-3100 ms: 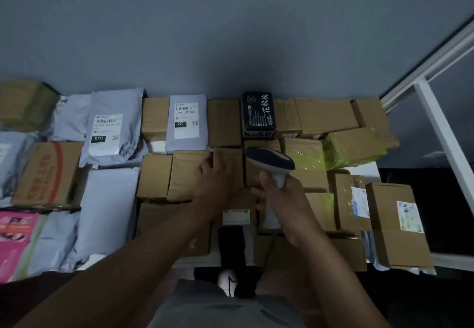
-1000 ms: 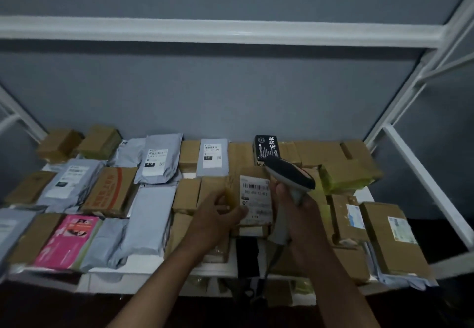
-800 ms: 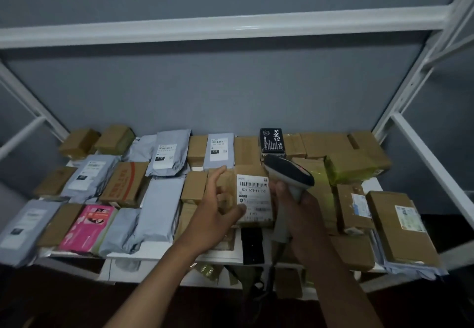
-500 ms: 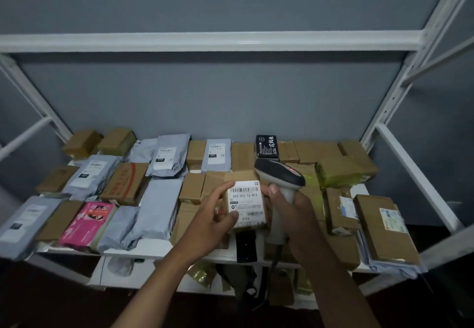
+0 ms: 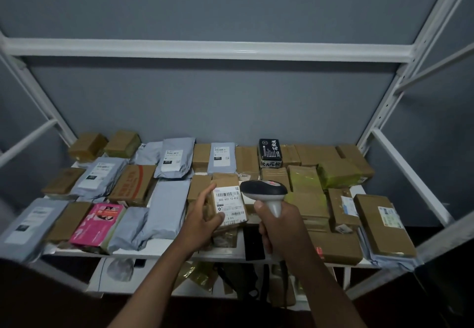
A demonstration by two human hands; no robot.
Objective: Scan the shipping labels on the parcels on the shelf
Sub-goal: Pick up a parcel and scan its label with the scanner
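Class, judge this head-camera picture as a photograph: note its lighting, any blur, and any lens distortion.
Head view: dim, flat light with dark lower corners; the white shelf frame bows from wide-angle distortion; the grey mailer at far left smears; the label on the box in the left hand stays readable beside the scanner.

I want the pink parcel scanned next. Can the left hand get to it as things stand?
Probably not yet: the left hand is gripping the labelled box. Once that is put down, the pink parcel lies uncovered at the shelf's front.

Parcels point(image 5: 164, 199) on shelf point(image 5: 164, 252) — scanner point(image 5: 265, 193) right of box point(image 5: 228, 203)
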